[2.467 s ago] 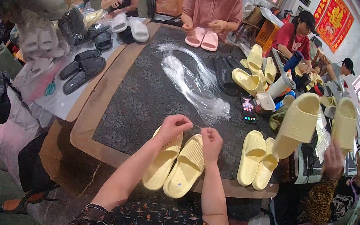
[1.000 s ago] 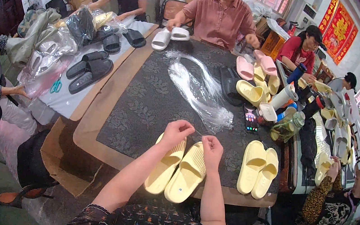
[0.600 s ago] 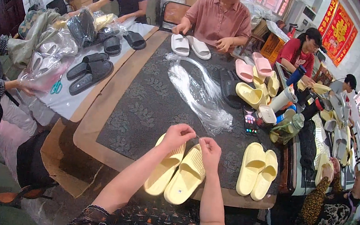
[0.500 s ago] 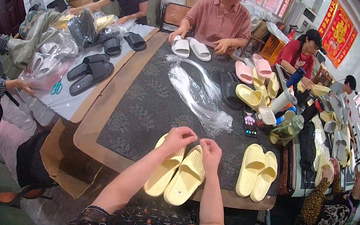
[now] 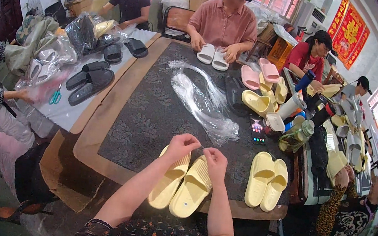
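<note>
A pair of pale yellow ridged slippers (image 5: 193, 185) lies in front of me at the near table edge, toes pointing away. Above their toe straps, my left hand (image 5: 182, 146) is closed in a pinch. My right hand (image 5: 215, 163) pinches just beside it, with a small gap between the fingertips. A thin strand spans that gap, too fine to make out well. Beyond my hands lies a loose bundle of clear plastic strands (image 5: 196, 101) on the dark patterned mat (image 5: 136, 116). To my right rests a second yellow slipper pair (image 5: 260, 177), one overlapping the other.
Across the table a person handles white slippers (image 5: 213, 57). At right are pink slippers (image 5: 250, 77), more yellow ones (image 5: 255, 103), a phone (image 5: 258, 132) and a green bottle (image 5: 297, 136). Black slippers (image 5: 92, 86) and teal scissors (image 5: 56, 95) lie on the left table. Other people work around.
My hands stay pinched over the yellow slippers, their fingertips slightly lower relative to the shoes. Across the table, the person has brought the two white slippers together with both hands.
</note>
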A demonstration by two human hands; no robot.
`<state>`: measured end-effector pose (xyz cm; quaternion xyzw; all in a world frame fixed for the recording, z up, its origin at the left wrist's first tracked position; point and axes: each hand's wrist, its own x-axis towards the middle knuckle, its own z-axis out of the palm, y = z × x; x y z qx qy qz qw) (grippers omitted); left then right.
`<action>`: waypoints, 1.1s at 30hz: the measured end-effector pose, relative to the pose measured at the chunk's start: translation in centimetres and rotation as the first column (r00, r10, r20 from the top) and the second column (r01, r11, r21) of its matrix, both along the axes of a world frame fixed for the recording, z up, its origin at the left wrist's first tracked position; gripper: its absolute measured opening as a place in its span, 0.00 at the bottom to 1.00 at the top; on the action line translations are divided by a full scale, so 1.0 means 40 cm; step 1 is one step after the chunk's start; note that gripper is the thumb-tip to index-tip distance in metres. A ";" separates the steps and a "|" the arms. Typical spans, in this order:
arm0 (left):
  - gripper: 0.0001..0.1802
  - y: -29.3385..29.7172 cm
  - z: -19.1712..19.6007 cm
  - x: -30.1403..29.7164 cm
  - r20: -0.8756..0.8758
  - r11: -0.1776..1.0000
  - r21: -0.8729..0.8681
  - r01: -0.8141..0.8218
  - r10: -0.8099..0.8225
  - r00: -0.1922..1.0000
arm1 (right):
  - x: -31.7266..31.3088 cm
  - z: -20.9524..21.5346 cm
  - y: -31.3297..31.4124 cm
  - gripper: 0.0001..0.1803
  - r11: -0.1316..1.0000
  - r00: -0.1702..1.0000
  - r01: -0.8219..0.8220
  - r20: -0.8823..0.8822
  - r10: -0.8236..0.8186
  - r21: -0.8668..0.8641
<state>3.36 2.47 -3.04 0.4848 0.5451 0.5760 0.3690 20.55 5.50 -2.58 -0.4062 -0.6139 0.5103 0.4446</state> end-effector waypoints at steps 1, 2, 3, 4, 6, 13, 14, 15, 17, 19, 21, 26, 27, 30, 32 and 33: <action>0.08 -0.002 0.003 0.005 0.000 1.000 0.002 0.003 -0.003 1.000 | 0.004 0.008 0.000 0.08 0.999 0.993 -0.042 0.113 0.043 -0.011; 0.08 -0.006 0.005 0.010 -0.081 0.999 -0.045 0.024 -0.027 0.996 | 0.007 -0.028 0.013 0.08 0.999 0.991 -0.033 0.127 0.032 0.011; 0.08 -0.009 0.012 0.012 -0.162 0.995 -0.091 0.036 -0.051 0.985 | 0.005 -0.032 0.014 0.08 0.999 0.992 -0.033 0.126 0.031 0.015; 0.08 -0.008 0.004 0.014 -0.084 0.999 -0.035 0.024 -0.027 0.996 | 0.002 -0.035 0.014 0.07 1.000 0.999 -0.006 0.044 0.005 0.025; 0.08 -0.004 -0.005 0.001 -0.032 1.000 -0.024 -0.011 0.010 0.999 | -0.004 -0.032 0.011 0.07 0.999 0.999 0.025 -0.040 -0.024 0.035; 0.07 -0.003 -0.011 0.005 -0.113 0.993 -0.104 0.047 -0.059 0.992 | -0.001 -0.024 0.012 0.10 1.000 0.994 -0.023 0.109 0.023 0.002; 0.08 -0.004 -0.018 0.001 -0.081 0.998 -0.058 0.010 -0.014 0.997 | -0.003 -0.022 0.009 0.10 0.999 0.998 0.018 0.055 -0.020 0.029; 0.08 -0.001 -0.014 0.004 -0.043 1.000 -0.014 -0.022 0.022 0.999 | 0.000 -0.019 0.008 0.11 0.996 0.998 0.068 0.004 -0.068 0.054; 0.08 0.001 -0.007 0.000 -0.039 0.996 -0.081 -0.046 0.043 0.998 | 0.005 -0.040 0.017 0.11 0.997 0.997 0.070 -0.012 -0.070 0.017; 0.09 0.000 -0.010 0.002 -0.028 0.998 -0.047 -0.045 0.044 0.999 | 0.003 -0.047 0.018 0.10 0.997 1.000 0.007 0.020 -0.008 0.073; 0.09 -0.004 -0.010 0.007 -0.096 0.997 -0.071 -0.004 -0.003 0.995 | 0.003 -0.042 0.012 0.09 0.999 0.999 -0.007 0.047 0.005 0.038; 0.08 -0.003 -0.007 0.000 0.026 0.997 -0.045 -0.057 0.058 0.998 | -0.001 -0.015 0.000 0.07 0.999 0.999 0.052 -0.015 -0.052 0.016; 0.08 -0.003 -0.006 -0.001 0.027 0.997 -0.046 -0.056 0.058 0.998 | 0.000 -0.009 -0.002 0.07 0.999 0.997 0.051 -0.051 -0.051 -0.009; 0.07 -0.010 0.018 0.001 -0.071 0.995 -0.079 0.053 -0.059 0.996 | 0.010 -0.024 0.010 0.07 0.998 0.997 -0.022 0.074 0.017 0.057; 0.07 -0.007 0.006 0.006 -0.128 0.998 -0.051 0.027 -0.033 0.991 | 0.006 -0.021 0.010 0.07 0.995 0.986 -0.047 0.165 0.031 0.089; 0.07 -0.008 0.006 0.009 -0.183 1.000 -0.022 0.008 -0.011 0.983 | 0.006 -0.021 0.008 0.07 0.999 0.999 0.014 0.051 -0.016 0.036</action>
